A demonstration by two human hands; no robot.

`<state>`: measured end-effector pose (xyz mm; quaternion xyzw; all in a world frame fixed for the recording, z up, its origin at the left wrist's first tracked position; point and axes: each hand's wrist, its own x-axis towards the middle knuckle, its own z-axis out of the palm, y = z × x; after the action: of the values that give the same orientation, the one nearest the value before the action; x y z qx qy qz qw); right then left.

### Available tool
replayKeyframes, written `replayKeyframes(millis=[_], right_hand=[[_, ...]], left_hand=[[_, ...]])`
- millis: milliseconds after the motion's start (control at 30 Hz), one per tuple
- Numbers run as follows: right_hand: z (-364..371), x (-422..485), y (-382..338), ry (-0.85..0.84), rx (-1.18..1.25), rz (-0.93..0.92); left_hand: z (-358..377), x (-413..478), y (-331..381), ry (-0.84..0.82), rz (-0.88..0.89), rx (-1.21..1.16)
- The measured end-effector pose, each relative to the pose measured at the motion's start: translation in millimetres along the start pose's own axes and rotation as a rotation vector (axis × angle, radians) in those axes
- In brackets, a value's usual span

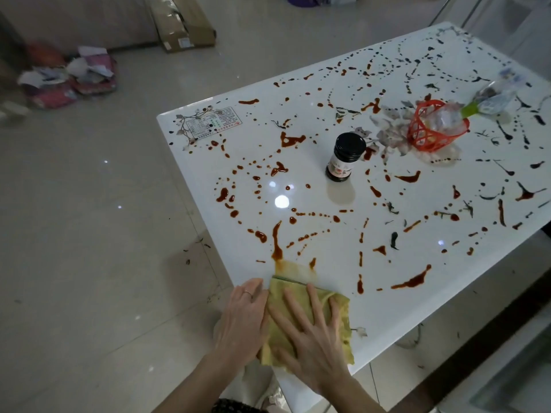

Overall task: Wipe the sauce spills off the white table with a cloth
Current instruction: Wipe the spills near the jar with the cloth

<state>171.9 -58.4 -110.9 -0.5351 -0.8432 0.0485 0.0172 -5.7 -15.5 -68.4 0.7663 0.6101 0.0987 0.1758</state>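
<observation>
A pale tiled floor (89, 234) stretches out to the left of both hands and far ahead of them. The white table (387, 308) runs forward and to the right from the hands. Its glossy top is crossed by red-brown sauce spills (276, 242) in dots, trails and blobs, darker toward the far right end.

On the floor well ahead of the left hand lies a long cardboard box (185, 22). A heap of crumpled pink and white packaging (71, 76) sits to the left of the box.

A yellow-green cloth (343, 317) lies folded at the table's near edge, under the right hand. The right hand (310, 344) lies flat on top of it with fingers spread wide and straight. The left hand (243, 320) lies flat beside it at the table's edge, fingers straight and close together, touching the cloth's left side.

Just ahead of the cloth, a pale orange smear (293, 269) marks the surface below one long streak.

Far ahead and to the right of the right hand, a red plastic basket (432, 132) sits tilted with a clear plastic bottle (492, 96) resting across it. A dark jar (346, 158) with a black lid stands upright ahead of the right hand, nearer than the basket.

A printed sticker (213, 122) sits at the corner ahead of the left hand. A thin ring (247, 293) shows on one left finger.
</observation>
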Motion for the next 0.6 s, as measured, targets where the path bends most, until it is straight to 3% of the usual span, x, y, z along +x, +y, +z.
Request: replayKeyframes(millis=[300,500,600], right_hand=[[-1.8,23.9,24.4,-0.042,0.047,0.243],[1.3,-23.2,13.8,-0.015,0.023,0.100],[-1.0,-1.1,36.6,-0.023,0.012,0.163]], left_hand=[[-13.0,12.7,2.7,0.002,-0.080,-0.072],[-15.0,5.5,-1.0,-0.048,-0.084,-0.049],[-17.1,9.9,0.5,-0.060,-0.090,-0.061]])
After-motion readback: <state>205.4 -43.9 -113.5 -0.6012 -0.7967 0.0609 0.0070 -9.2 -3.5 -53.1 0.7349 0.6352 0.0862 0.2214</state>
